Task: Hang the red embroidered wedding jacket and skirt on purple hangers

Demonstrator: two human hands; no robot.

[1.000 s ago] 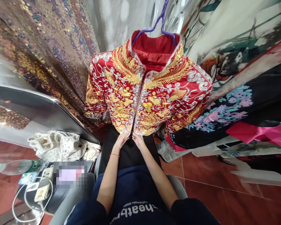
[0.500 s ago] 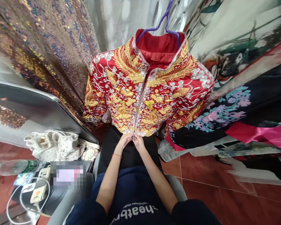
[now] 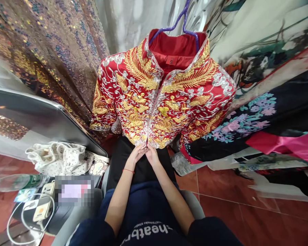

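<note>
A red jacket (image 3: 159, 99) thick with gold and silver embroidery hangs on a purple hanger (image 3: 181, 24) in front of me. Its red lining and an "S" size tag show at the collar. My left hand (image 3: 136, 154) and my right hand (image 3: 151, 153) meet at the bottom hem, at the middle front opening. Both pinch the two front edges of the jacket together, fingers closed on the fabric. A thin red string circles my left wrist. My forearms reach up from a dark blue top.
A sequined brown-gold cloth (image 3: 53, 58) hangs at the left. Black floral and pink garments (image 3: 259, 126) hang at the right. At the lower left are a spotted white cloth bag (image 3: 59, 159), a plastic bottle (image 3: 17, 182) and a power strip (image 3: 45, 205) with a white cable. Red floor tiles (image 3: 233, 205) lie at the right.
My two hands have drawn together at the jacket's hem, closing the gap between the front edges. The view has shifted slightly.
</note>
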